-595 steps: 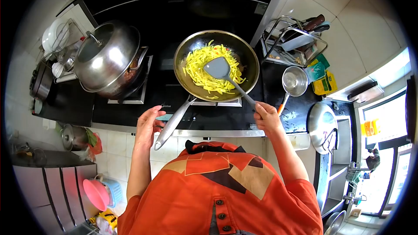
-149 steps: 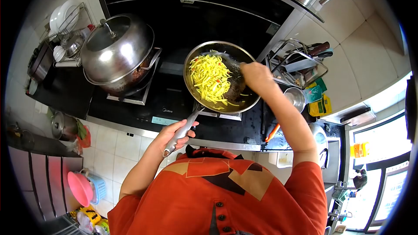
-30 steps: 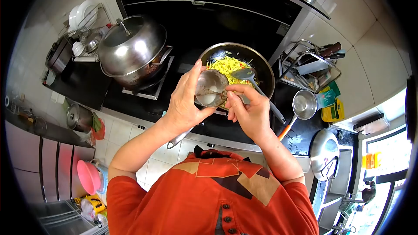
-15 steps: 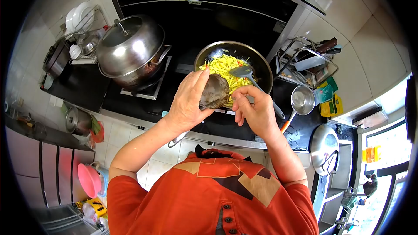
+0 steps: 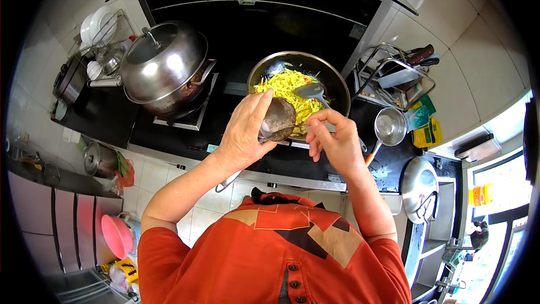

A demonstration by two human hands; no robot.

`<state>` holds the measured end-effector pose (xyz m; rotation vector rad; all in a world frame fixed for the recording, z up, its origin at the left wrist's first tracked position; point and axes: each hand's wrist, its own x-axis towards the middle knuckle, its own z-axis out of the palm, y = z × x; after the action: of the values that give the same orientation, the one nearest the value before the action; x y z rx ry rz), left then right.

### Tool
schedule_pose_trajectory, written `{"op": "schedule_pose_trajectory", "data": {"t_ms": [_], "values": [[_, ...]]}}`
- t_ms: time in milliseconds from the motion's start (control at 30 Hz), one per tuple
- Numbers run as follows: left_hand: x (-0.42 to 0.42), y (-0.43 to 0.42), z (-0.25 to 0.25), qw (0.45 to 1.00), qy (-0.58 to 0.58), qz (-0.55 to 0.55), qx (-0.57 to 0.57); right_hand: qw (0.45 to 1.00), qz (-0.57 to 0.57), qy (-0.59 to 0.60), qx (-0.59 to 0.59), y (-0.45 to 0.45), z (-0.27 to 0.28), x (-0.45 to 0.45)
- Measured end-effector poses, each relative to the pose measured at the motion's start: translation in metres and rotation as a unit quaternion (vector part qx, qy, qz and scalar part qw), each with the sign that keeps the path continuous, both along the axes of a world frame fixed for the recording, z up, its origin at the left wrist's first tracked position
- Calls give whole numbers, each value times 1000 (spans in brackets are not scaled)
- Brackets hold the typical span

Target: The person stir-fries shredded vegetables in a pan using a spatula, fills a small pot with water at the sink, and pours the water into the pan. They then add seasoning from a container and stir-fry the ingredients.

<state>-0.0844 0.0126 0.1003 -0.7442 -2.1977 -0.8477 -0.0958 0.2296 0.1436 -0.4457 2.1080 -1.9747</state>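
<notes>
My left hand [image 5: 242,132] is wrapped round a small dark, worn bowl [image 5: 286,114], tilted so that its inside shows something whitish. The bowl is over the near side of a wok [image 5: 344,97]. My right hand [image 5: 339,139] is closed in a pinch just right of the bowl's rim. A thin dark line runs from the rim to these fingertips; what they hold is too small to name. Yellow-green shredded vegetable strips [image 5: 281,83] with red bits lie in the wok. On them rests a grey spatula [image 5: 309,90], its handle passing behind my right hand.
A large lidded steel pot [image 5: 164,62] stands on the left burner. To the right are a knife rack [image 5: 388,79], a steel ladle [image 5: 390,126] with an orange handle, and a yellow packet [image 5: 428,134]. A steel lid [image 5: 419,190] lies farther right. Dishes [image 5: 101,25] stand at far left.
The view has shifted slightly. My right hand has moved a little right and covers more of the spatula's handle. My left hand still holds the bowl in about the same place.
</notes>
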Motion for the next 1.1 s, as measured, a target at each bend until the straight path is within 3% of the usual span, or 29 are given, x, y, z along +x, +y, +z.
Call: {"op": "schedule_pose_trajectory", "data": {"t_ms": [233,567,700,767,933,1000,1067,1100], "values": [[-2,-4,-3,991,-108,53,60,994,-21,-59,-93,15,6,-21],[5,-31,-10,983,-114,99,104,978,-85,14,-190,17,25,-117],[7,-37,-15,980,-117,113,112,980,-129,40,-148,21,23,-139],[8,-38,-17,980,-114,119,112,971,-193,132,-53,22,21,-143],[5,-41,-16,978,-127,131,99,969,-197,133,-65,42,13,-156],[2,-38,-17,979,-129,122,97,949,-220,190,124,47,2,-159],[-7,-34,-11,981,-119,114,99,954,-213,182,107,56,0,-156],[-8,-30,-8,980,-134,108,102,970,-192,147,15,55,7,-145]]}}
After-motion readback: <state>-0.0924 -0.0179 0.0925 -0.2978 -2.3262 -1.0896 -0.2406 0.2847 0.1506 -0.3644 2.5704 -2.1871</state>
